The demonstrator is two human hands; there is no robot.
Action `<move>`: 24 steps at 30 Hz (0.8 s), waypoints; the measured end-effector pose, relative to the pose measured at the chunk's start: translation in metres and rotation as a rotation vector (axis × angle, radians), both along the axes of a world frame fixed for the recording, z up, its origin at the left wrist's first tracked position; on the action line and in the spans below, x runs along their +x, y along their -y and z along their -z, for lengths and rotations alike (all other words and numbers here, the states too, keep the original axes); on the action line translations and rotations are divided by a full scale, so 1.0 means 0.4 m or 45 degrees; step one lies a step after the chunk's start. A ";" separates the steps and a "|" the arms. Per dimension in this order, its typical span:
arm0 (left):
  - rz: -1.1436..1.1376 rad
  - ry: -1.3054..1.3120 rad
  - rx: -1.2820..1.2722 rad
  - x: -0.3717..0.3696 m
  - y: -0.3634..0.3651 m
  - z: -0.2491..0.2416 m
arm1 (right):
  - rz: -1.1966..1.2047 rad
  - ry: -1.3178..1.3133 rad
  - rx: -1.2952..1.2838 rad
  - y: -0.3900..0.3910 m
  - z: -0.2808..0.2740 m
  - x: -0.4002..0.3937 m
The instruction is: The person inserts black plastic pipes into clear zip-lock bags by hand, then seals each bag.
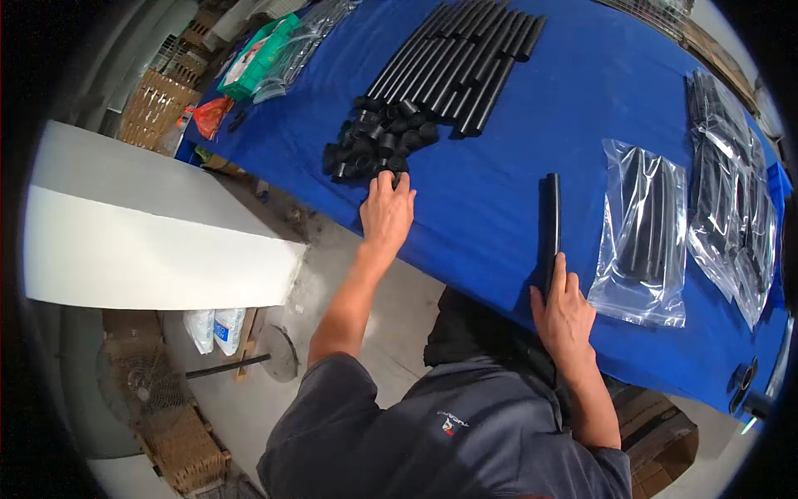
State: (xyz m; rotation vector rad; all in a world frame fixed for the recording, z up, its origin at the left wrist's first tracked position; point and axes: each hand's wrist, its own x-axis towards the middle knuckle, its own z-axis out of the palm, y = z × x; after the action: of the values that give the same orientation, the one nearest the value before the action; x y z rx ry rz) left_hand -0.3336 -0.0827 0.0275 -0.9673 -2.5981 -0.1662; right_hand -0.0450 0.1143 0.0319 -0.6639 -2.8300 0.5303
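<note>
My left hand (pixel 386 212) reaches the near edge of a pile of short black fittings (pixel 378 137), its fingers bent over one of them. Whether that fitting is gripped cannot be made out. Toward the right, my right hand (pixel 565 312) holds the lower end of a single black tube (pixel 554 212) lying on the blue cloth. Long black tubes (pixel 457 66) lie side by side behind the fittings. To the right of my right hand is a clear plastic bag (pixel 642 233) with black tubes inside.
More bagged black tubes (pixel 731 191) lie at the far right. A green bin (pixel 260 56) and clear plastic bags (pixel 309 46) are at the back left of the blue-covered table (pixel 474 200). A white block (pixel 158 224) stands left of the table, and a fan (pixel 141 382) below it.
</note>
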 end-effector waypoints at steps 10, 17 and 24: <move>0.119 -0.214 0.079 0.016 -0.019 0.020 | -0.002 -0.166 -0.229 0.016 -0.044 0.132; 0.187 -0.013 0.166 0.048 0.003 0.031 | 0.147 0.005 -0.509 0.036 -0.067 0.312; 0.526 0.823 0.634 0.297 -0.160 0.001 | 0.333 0.085 -0.868 0.035 -0.038 0.439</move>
State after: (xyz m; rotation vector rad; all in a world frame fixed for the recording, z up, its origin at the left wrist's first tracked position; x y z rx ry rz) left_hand -0.2150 -0.0186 0.0272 -1.3951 -2.6020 -1.3571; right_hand 0.1306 0.1004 0.0472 -1.1521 -2.5227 1.4587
